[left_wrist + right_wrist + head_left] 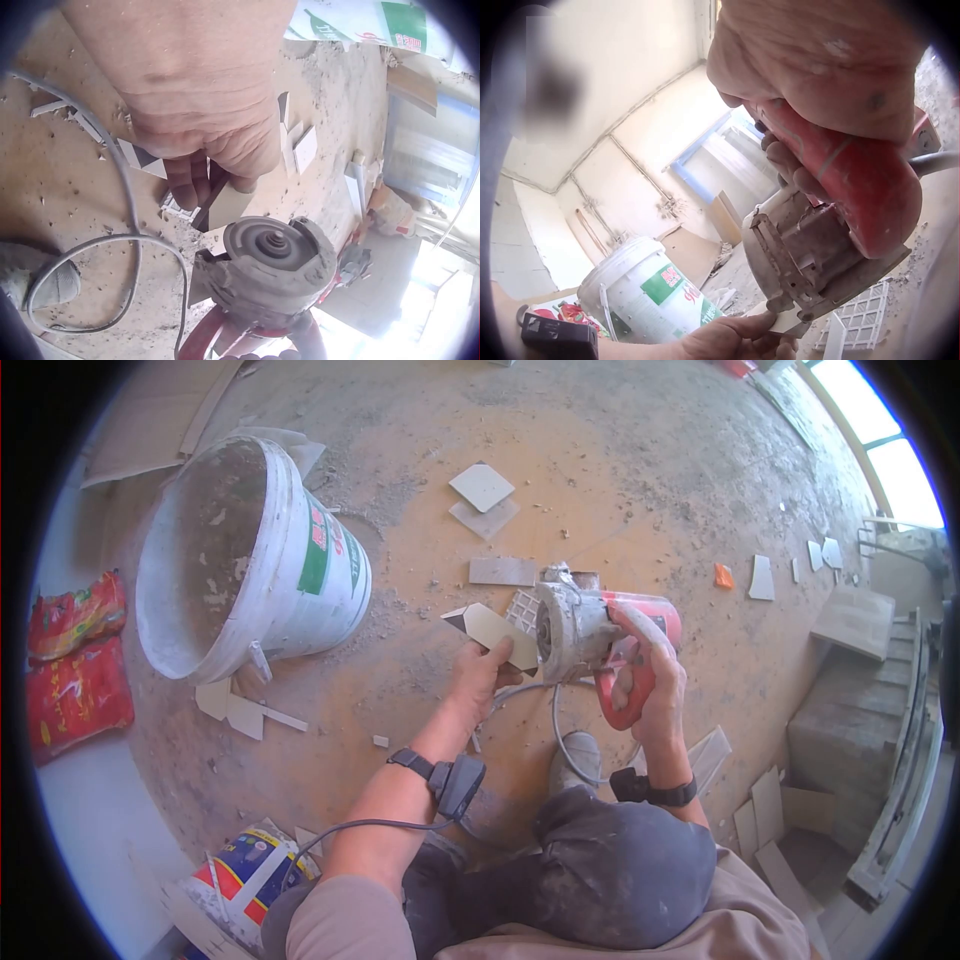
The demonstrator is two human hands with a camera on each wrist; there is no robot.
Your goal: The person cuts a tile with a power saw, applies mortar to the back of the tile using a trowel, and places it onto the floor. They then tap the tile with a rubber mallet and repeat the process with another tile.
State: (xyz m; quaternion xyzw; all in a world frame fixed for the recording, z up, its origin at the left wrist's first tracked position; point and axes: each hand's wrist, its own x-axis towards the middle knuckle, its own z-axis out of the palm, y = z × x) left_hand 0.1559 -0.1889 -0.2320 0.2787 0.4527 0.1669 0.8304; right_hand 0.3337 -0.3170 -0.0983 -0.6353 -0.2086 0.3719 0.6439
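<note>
My left hand (480,672) pinches a cut piece of light tile (492,628) between thumb and fingers, its dark pointed corner facing left. My right hand (662,690) grips the red handle (624,695) of a dusty handheld tile cutter (572,628). In the left wrist view, the cutter's round disc (271,238) and its caked guard (300,274) sit just past the tile's edge. From the right wrist, fingers curl round the red grip (855,184), while the tile overlaps the guard's lower edge.
A grey cable (556,735) loops on the dusty floor near a shoe (575,760). A big white bucket (325,580) stands left. Loose tiles (482,487), a white grid (522,610) and a grey strip (502,571) lie ahead. Red bags (80,695) lean far left; a dusty step-like block (850,710) stands right.
</note>
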